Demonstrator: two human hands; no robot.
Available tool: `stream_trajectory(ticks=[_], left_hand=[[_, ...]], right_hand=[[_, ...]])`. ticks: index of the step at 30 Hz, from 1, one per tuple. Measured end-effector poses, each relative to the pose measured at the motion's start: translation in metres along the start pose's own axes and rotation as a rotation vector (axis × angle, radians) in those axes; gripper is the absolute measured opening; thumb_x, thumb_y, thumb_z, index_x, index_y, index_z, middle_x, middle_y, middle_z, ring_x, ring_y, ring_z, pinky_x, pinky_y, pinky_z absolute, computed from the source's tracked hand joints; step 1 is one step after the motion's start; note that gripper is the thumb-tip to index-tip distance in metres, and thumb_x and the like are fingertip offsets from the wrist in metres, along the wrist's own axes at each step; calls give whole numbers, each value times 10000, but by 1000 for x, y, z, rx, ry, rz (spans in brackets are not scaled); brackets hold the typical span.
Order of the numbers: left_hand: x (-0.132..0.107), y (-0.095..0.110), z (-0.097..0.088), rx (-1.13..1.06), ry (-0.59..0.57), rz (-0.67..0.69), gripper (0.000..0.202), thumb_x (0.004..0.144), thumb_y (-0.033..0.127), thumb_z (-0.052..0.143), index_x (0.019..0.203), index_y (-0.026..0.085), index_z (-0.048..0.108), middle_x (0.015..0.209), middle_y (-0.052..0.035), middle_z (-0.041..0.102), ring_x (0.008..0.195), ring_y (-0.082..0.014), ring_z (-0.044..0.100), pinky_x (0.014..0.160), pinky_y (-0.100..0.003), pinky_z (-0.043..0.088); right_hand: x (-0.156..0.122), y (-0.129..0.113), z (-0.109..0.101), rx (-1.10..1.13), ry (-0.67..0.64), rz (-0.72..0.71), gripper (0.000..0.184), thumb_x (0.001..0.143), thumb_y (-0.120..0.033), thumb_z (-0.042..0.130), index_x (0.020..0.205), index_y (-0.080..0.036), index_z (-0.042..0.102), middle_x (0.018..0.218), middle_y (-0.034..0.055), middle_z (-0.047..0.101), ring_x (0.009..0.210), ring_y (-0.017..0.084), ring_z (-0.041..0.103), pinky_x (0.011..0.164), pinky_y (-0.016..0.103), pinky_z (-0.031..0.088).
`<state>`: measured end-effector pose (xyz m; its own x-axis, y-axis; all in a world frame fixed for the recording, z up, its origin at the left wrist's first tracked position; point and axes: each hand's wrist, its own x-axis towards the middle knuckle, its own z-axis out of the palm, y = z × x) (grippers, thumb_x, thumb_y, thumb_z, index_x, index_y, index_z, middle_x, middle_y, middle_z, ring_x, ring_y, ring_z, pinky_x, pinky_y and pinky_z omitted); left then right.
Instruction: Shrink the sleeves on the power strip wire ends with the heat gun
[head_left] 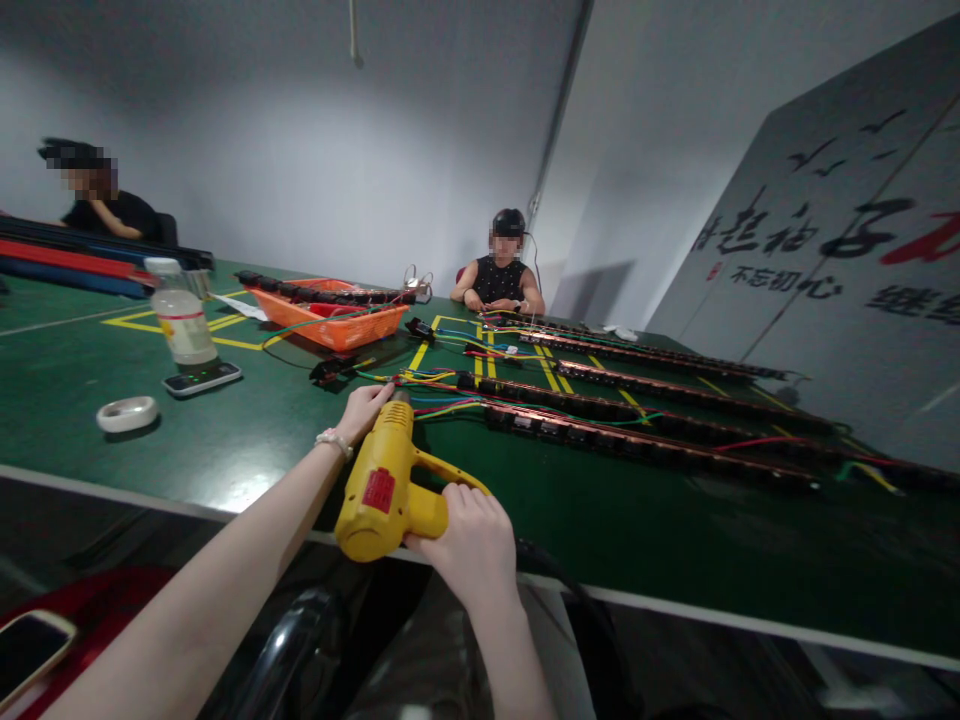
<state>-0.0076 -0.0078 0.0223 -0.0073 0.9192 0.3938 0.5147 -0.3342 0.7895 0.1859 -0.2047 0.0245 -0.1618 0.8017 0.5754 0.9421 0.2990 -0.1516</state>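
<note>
My right hand (476,540) is wrapped around the handle of a yellow heat gun (379,470) with a red label. Its nozzle points away from me over the table. Beyond the nozzle, my left hand (364,412) pinches colored wires (435,377); the gun partly hides the fingertips. These wires run right to a long dark strip with copper-colored edges (570,400). Closer to me lies another such strip (645,445), with blue, red and yellow-green wires (450,405) reaching toward the nozzle. A small black connector (334,370) sits left of my left fingers.
Several more long strips (675,390) lie across the green table (262,430). An orange basket (337,327) holds similar strips. At left are a bottle (182,325), a phone (202,379) and a white ring (127,414). A person (501,280) sits opposite, another (112,210) far left.
</note>
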Motion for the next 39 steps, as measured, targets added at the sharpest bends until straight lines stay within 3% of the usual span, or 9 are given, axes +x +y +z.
stream_trajectory(ticks=[11,20,30,39], left_hand=[[6,-11,5,-4,28,17,508,812,555,382,529,165,543,537,-10,545,549,-135,469,569,-255,316],[3,-7,4,10,33,1,511,801,570,379,527,168,536,519,-12,531,536,-140,467,567,-259,314],[3,-6,4,6,31,0,516,798,571,364,525,168,538,524,-15,527,549,-145,465,579,-262,314],[3,-9,5,-5,25,-31,531,774,609,383,532,164,541,501,6,490,540,-133,434,556,-248,300]], right_hand=[[-3,42,-15,-123,6,94,374,620,-524,692,677,-214,490,694,-2,612,705,182,591,660,288,345],[-8,69,-27,-208,16,157,365,635,-503,699,677,-217,475,700,-9,611,709,187,593,655,291,346],[-9,56,-21,-195,14,122,352,642,-477,705,703,-205,490,712,9,601,721,193,581,672,293,366],[-5,9,3,-109,26,68,405,596,-502,735,747,-195,518,733,20,582,741,219,562,717,336,399]])
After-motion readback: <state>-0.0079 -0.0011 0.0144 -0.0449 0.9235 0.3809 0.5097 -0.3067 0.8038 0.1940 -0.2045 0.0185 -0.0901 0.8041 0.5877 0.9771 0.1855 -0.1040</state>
